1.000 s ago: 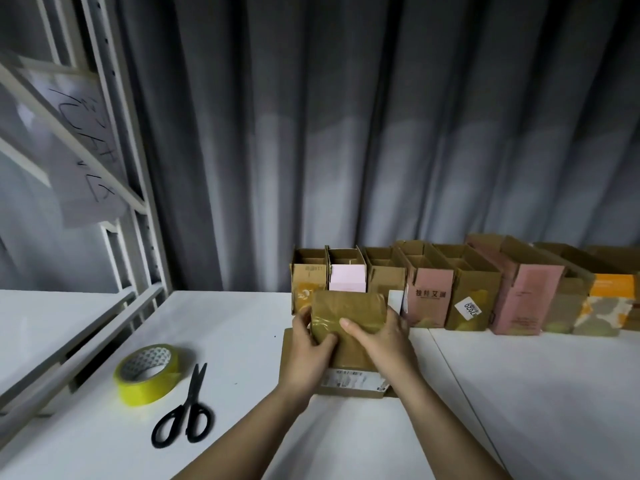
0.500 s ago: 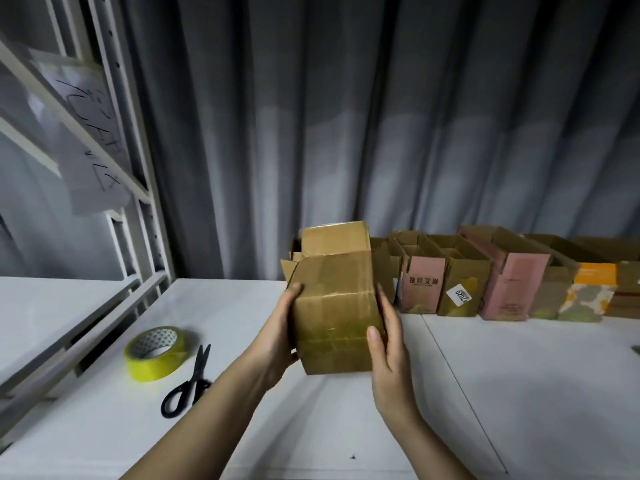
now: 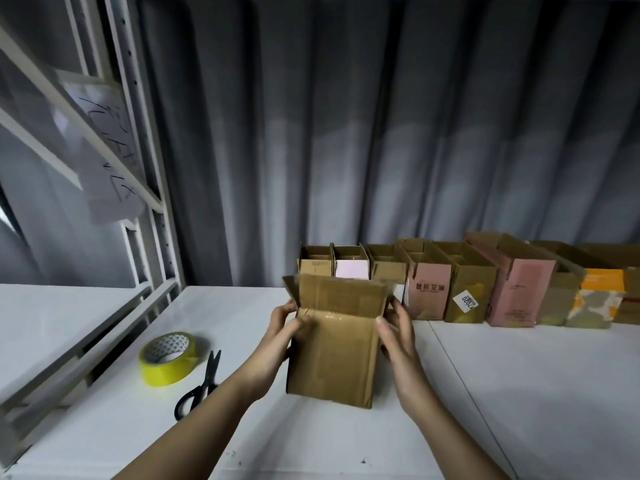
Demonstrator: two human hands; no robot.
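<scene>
Cardboard box (image 3: 332,355) now upright, top flaps open since a second ago; left hand (image 3: 284,329) and right hand (image 3: 395,336) grip its sides; probably ready for packing, interior hidden.

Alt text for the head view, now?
The left hand and right hand hold a cardboard box upright at a white table, top flaps open. Yellow tape roll and scissors lie to its left; open boxes line the back.
</scene>
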